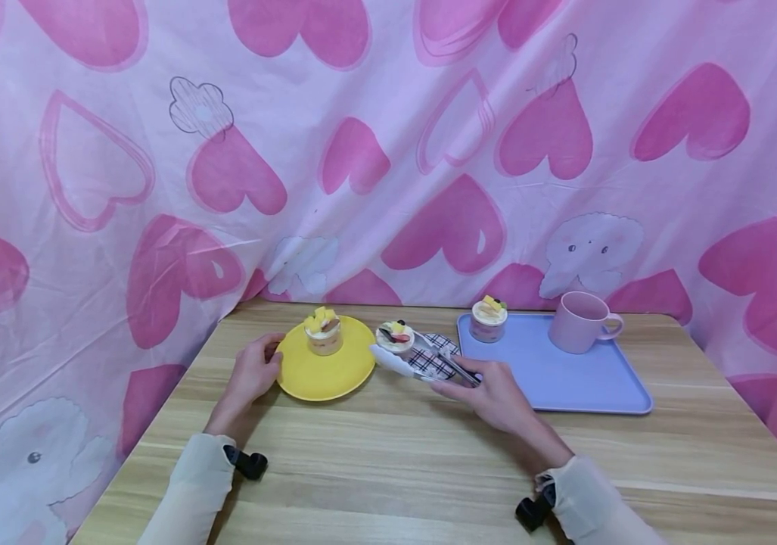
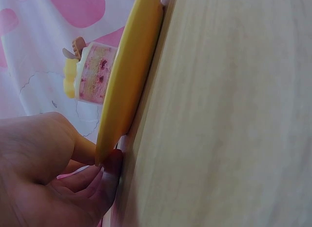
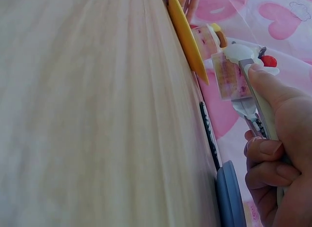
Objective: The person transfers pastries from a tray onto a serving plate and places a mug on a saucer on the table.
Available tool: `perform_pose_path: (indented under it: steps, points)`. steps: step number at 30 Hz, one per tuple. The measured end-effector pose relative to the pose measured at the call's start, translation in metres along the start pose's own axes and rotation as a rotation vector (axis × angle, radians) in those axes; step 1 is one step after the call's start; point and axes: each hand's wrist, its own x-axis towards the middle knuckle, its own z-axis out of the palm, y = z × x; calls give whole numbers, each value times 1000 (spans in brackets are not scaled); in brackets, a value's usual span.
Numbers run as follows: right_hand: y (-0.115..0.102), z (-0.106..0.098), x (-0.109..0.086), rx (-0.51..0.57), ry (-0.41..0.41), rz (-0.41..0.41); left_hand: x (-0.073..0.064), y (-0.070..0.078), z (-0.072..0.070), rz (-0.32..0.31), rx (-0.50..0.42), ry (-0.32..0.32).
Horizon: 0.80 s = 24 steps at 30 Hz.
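My left hand (image 1: 252,372) pinches the left rim of a round yellow plate (image 1: 327,382), thumb above and fingers under the edge. On the plate stands a clear dessert cup (image 1: 324,339) of layered cake topped with yellow fruit cubes and a biscuit. My right hand (image 1: 493,393) grips a pair of tongs (image 1: 452,365) with pale tips. Between those tips a second dessert cup (image 3: 230,79), with red and dark fruit on cream, is held off the table just right of the plate. Partly behind the tongs lies a black-and-white checked coaster (image 1: 437,349).
A blue tray (image 1: 582,384) lies to the right of the coaster. It bears a third dessert cup (image 1: 488,324) at its back left and a pink mug (image 1: 577,324) at its back right. A pink heart-patterned curtain (image 1: 361,219) hangs along the table's back edge.
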Motion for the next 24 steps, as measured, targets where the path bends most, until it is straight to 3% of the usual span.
perform_pose_path:
  steps: [24]
  points:
    - [-19,28,18,48,-11,19,1,-2,0,4,-2,-4]
